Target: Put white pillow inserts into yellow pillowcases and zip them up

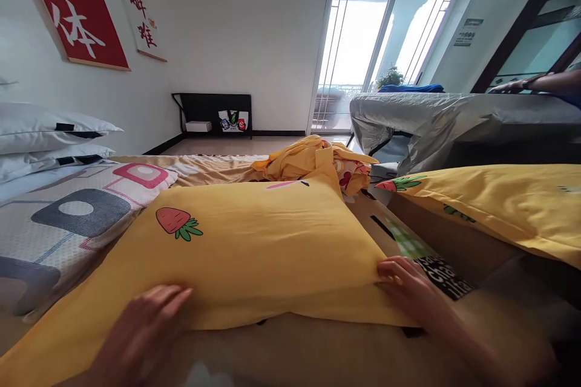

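A yellow pillow point(272, 254) with a carrot print near its upper left lies flat in front of me on a bed. My left hand point(147, 317), a little blurred, rests over its near left part with the fingers stretched out on the cloth. At the pillow's right edge, my right hand point(408, 284) has curled fingers closed on the fabric. The pillow's near edge sags between the two hands, and a small dark spot shows beneath it.
A crumpled yellow cloth point(308, 154) lies beyond the pillow. Another yellow pillow point(499, 199) is at the right. Patterned pillow point(86, 205) and stacked white pillows point(45, 124) are at the left. A person's arm point(540, 83) rests over a grey-covered table point(408, 109).
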Motion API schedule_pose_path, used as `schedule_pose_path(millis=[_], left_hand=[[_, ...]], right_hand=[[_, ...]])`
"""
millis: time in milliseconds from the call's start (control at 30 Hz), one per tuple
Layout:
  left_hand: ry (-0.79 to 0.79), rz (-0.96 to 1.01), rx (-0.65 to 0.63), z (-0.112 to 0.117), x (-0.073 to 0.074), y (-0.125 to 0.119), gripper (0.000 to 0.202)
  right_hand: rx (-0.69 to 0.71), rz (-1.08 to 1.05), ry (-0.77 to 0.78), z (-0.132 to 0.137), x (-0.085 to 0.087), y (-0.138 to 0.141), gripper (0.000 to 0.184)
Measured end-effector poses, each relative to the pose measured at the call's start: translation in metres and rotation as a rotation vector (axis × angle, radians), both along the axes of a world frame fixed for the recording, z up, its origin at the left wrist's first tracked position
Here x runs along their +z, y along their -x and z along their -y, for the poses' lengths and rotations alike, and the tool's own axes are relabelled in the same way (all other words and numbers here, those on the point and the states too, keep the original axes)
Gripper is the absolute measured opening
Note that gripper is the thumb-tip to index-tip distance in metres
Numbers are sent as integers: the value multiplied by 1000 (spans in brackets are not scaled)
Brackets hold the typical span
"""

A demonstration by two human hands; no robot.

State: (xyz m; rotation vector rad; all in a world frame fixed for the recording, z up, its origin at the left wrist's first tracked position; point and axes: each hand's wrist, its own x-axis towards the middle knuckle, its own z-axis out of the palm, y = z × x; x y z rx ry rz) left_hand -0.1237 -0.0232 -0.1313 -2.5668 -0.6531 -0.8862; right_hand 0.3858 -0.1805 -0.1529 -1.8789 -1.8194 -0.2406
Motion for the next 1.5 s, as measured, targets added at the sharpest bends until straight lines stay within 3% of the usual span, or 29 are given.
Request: schedule_pose_path(millis=[167, 333, 433, 500, 600, 733, 867, 967, 1133, 1167, 1333, 1500], left_hand=[[-93, -3, -86, -7, -4, -47, 19], [-83, -59, -167, -17, 1, -54, 26], [25, -69, -177, -18, 10, -56, 24], [106, -69, -164, -18, 18, -60, 24], [205, -70, -174, -17, 28, -65, 25], [294, -151, -205, -17, 39, -67, 26], [377, -270, -221, -17, 46, -63, 25], [315, -214, -245, -18, 46, -61, 25], [130, -45, -188, -24, 36, -65, 21], [95, -30, -174, -25, 35, -66, 20], [-18, -35, -123, -31, 30, -74, 24], [34, -105, -148, -29, 27, -73, 20]], right_hand=[[80, -77, 111, -11, 9, -7, 31], [155, -100, 301, -6, 47, -8, 34], [207, -78, 363, -7, 70, -7, 37], [204, -77, 339, -11, 76, -6, 37], [163, -101, 316, -16, 69, -5, 35], [165, -115, 412, -16, 55, -4, 32], [151, -66, 427, -13, 60, 3, 25], [187, -17, 298, -15, 63, 20, 17], [311, 119, 93, -35, 52, 57, 13], [322, 136, 85, -40, 50, 62, 8], [377, 100, 175, -53, 53, 70, 21], [379, -20, 271, -42, 68, 60, 22]])
